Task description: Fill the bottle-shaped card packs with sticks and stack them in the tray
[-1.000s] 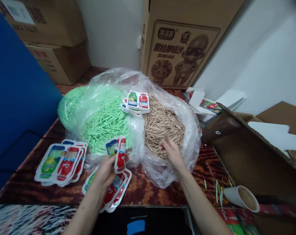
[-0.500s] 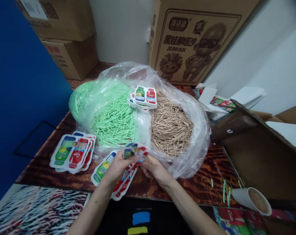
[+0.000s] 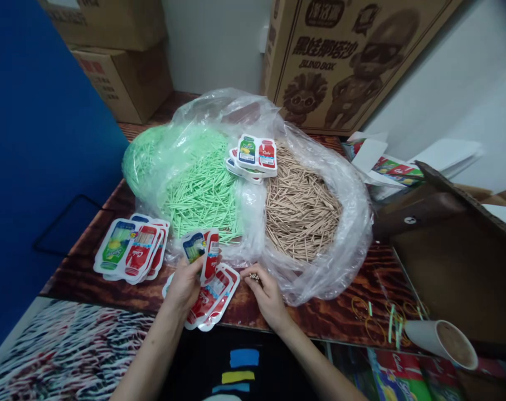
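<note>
The tall carton (image 3: 345, 72) reads "BLIND BOX"; the stacked packs (image 3: 130, 250) read "Cola".

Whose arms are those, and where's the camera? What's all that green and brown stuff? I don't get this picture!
There's no robot here, just someone's two bare hands. The camera is worn on that person's head, looking forward and down, so you see almost what they see.

On the table are heaps of green sticks and brown sticks in clear plastic. Colorful piled packs lie around, and a cup is on the right.

The left hand holds a bent pack. The right hand pinches a small bunch of sticks.
</note>
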`<state>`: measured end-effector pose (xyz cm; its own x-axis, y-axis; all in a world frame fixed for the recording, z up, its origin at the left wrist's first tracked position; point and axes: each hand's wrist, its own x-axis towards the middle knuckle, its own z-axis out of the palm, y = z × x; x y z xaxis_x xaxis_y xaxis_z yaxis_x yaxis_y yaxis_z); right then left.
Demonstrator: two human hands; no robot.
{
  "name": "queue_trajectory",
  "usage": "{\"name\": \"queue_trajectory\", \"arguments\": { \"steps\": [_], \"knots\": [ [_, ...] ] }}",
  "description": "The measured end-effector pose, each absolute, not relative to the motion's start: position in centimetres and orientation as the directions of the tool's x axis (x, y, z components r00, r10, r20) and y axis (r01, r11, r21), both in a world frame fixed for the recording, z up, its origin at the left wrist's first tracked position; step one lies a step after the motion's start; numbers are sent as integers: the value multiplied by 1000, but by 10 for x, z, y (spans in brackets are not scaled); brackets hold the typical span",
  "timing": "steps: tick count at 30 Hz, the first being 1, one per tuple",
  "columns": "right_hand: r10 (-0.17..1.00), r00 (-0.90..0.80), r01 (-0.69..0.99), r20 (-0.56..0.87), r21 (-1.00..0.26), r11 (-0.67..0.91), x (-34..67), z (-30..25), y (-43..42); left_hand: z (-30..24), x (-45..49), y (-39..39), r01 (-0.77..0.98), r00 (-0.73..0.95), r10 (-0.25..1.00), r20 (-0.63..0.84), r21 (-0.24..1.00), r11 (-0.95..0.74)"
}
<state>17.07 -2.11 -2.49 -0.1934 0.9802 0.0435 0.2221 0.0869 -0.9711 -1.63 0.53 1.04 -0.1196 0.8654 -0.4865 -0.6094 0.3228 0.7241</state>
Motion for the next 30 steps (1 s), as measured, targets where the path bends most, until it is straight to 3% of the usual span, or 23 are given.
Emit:
{"name": "queue_trajectory", "arguments": {
  "steps": [30],
  "knots": [
    [972, -228, 152, 52, -985, 88, 173, -27, -20, -1, -13, 2, -516, -159, 905, -394, 815, 264]
  ]
}}
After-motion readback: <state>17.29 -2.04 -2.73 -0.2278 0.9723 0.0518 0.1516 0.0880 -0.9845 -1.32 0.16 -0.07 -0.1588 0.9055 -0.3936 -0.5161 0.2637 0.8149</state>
